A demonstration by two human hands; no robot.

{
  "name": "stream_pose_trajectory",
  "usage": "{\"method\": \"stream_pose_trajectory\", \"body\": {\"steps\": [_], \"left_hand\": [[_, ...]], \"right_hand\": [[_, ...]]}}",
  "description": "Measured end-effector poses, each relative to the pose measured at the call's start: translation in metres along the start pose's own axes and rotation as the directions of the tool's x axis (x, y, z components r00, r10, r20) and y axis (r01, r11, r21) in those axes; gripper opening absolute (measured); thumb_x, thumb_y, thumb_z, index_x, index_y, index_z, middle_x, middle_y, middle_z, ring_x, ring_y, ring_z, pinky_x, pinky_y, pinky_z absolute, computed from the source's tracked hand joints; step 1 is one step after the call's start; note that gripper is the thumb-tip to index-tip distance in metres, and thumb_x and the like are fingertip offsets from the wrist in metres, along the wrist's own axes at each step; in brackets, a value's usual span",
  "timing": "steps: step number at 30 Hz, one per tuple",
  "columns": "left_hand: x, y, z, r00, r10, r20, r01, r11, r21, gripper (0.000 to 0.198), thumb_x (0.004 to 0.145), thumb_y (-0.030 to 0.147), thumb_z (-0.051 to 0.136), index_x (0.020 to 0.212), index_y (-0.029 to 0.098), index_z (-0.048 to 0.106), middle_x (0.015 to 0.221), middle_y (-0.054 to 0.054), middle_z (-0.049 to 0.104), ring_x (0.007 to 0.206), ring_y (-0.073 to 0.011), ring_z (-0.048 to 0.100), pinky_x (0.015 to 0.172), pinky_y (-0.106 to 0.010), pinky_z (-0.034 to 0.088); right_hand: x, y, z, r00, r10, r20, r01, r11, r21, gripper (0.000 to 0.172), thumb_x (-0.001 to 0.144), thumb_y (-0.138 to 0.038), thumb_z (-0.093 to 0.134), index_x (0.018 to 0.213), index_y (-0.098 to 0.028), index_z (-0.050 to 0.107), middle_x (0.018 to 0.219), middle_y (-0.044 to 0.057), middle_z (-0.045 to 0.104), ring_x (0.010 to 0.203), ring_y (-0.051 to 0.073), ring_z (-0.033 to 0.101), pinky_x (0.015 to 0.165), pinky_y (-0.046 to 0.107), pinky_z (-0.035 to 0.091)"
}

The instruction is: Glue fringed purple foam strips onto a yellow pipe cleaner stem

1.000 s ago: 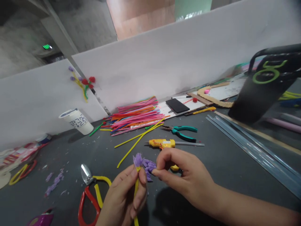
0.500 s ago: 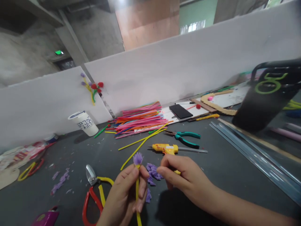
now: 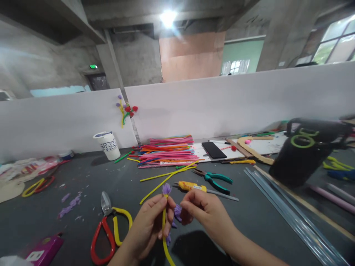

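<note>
Between the thumb and fingers of my left hand (image 3: pixel 152 218) is a pipe-cleaner flower, with a purple tufted head (image 3: pixel 166 189) and a long yellow stem (image 3: pixel 164 221) hanging down past my palm. My right hand (image 3: pixel 203 208) is just to the right, its thumb and index finger pinched together; whether anything small sits in that pinch is hidden. Partly behind my hands, several purple fuzzy pieces (image 3: pixel 178 211) lie on the dark table. Beyond my right hand rests a yellow glue gun (image 3: pixel 191 186) with a clear glue stick in its back.
Teal-handled pliers (image 3: pixel 217 181), yellow pipe cleaners (image 3: pixel 155 189) and a pink-orange bundle (image 3: pixel 169 151) lie ahead. Red-and-yellow-handled cutters (image 3: pixel 107 221) are at left, near a white cup (image 3: pixel 107 146). A phone (image 3: pixel 213 150), black bottle (image 3: pixel 302 159) and clear glue sticks (image 3: pixel 288 207) stand or lie rightward.
The head view has tilted up and levelled. My right hand has come slightly closer to the flower, still pinched, while my left hand keeps its hold on it.
</note>
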State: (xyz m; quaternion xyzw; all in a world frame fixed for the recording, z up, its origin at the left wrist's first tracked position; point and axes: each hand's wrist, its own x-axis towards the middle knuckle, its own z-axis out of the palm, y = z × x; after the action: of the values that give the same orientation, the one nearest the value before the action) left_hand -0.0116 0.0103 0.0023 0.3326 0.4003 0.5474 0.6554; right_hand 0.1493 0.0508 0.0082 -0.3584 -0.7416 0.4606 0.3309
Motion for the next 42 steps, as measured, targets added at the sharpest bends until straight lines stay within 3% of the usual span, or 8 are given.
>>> {"method": "stream_pose_trajectory", "body": {"steps": [4,8,13,18,22,29,36,42], "left_hand": [[-0.001,-0.002,0.001,1.0,0.007,-0.013,-0.007,1.0,0.005,0.027,0.079,0.038,0.063,0.073,0.012,0.064,0.05,0.002,0.059,0.029,-0.0028,0.046,0.03,-0.011,0.025],[0.0,0.0,0.0,0.996,0.041,-0.076,-0.04,0.999,0.006,0.028,0.079,0.039,0.063,0.074,0.012,0.063,0.047,0.003,0.056,0.028,-0.0011,0.041,0.031,-0.011,0.022],[0.005,0.005,-0.005,0.984,0.086,-0.158,-0.084,0.996,0.019,0.028,0.077,0.041,0.064,0.077,0.013,0.064,0.04,0.006,0.049,0.03,-0.001,0.03,0.031,-0.011,0.02],[0.005,0.008,-0.006,0.984,0.094,-0.154,-0.085,0.994,0.065,0.029,0.079,0.042,0.062,0.08,0.013,0.062,0.037,0.006,0.052,0.025,0.0,0.024,0.029,-0.012,0.014],[0.001,0.011,-0.002,0.984,0.113,-0.14,-0.106,0.993,0.052,0.028,0.081,0.043,0.059,0.079,0.015,0.06,0.042,0.004,0.059,0.023,-0.0008,0.035,0.029,-0.012,0.014],[-0.009,0.018,0.005,0.963,0.213,-0.165,-0.22,0.975,-0.025,0.02,0.078,0.03,0.067,0.076,0.011,0.065,0.058,-0.005,0.071,0.045,-0.0078,0.059,0.041,-0.013,0.036],[-0.001,0.023,0.0,0.932,0.273,-0.237,-0.306,0.946,-0.112,0.024,0.068,0.031,0.077,0.08,0.014,0.066,0.067,-0.004,0.074,0.06,-0.0107,0.065,0.048,-0.014,0.044],[0.0,0.033,0.003,0.919,0.272,-0.286,-0.327,0.93,-0.167,0.017,0.069,0.025,0.076,0.076,0.013,0.067,0.068,-0.005,0.074,0.063,-0.0128,0.069,0.057,-0.017,0.052]], "right_hand": [[0.005,-0.001,-0.011,0.998,0.063,-0.005,-0.061,0.944,-0.323,0.043,0.091,-0.043,0.038,0.055,-0.02,0.044,0.045,0.0,0.054,0.046,0.015,0.056,0.049,0.024,0.043],[0.015,0.005,-0.031,0.981,0.186,-0.053,-0.179,0.767,-0.616,0.039,0.082,-0.035,0.054,0.046,-0.019,0.052,0.053,0.01,0.063,0.059,0.026,0.064,0.057,0.032,0.042],[0.024,0.025,-0.037,0.948,0.304,-0.09,-0.278,0.657,-0.701,0.024,0.072,-0.033,0.064,0.056,-0.014,0.064,0.069,0.02,0.069,0.071,0.036,0.067,0.061,0.037,0.043],[0.036,0.045,-0.035,0.947,0.316,-0.063,-0.305,0.816,-0.49,0.009,0.066,-0.021,0.061,0.062,-0.014,0.061,0.065,0.012,0.066,0.066,0.028,0.064,0.059,0.032,0.041],[0.042,0.041,-0.042,0.956,0.288,-0.046,-0.292,0.951,-0.107,0.02,0.074,-0.037,0.052,0.075,-0.017,0.053,0.066,0.003,0.058,0.061,0.019,0.058,0.059,0.029,0.043],[0.023,0.005,-0.029,0.985,0.164,0.056,-0.171,0.857,0.485,0.03,0.059,-0.034,0.064,0.074,-0.021,0.042,0.069,-0.004,0.045,0.063,0.013,0.054,0.069,0.03,0.048],[0.011,-0.02,0.01,0.977,0.138,0.165,-0.208,0.803,0.559,0.03,0.057,-0.027,0.073,0.062,-0.019,0.044,0.06,-0.003,0.057,0.052,0.011,0.053,0.054,0.024,0.043],[0.012,-0.023,0.019,0.979,0.134,0.15,-0.195,0.818,0.541,0.032,0.059,-0.031,0.069,0.066,-0.021,0.04,0.054,-0.005,0.057,0.045,0.013,0.055,0.048,0.025,0.041]]}}
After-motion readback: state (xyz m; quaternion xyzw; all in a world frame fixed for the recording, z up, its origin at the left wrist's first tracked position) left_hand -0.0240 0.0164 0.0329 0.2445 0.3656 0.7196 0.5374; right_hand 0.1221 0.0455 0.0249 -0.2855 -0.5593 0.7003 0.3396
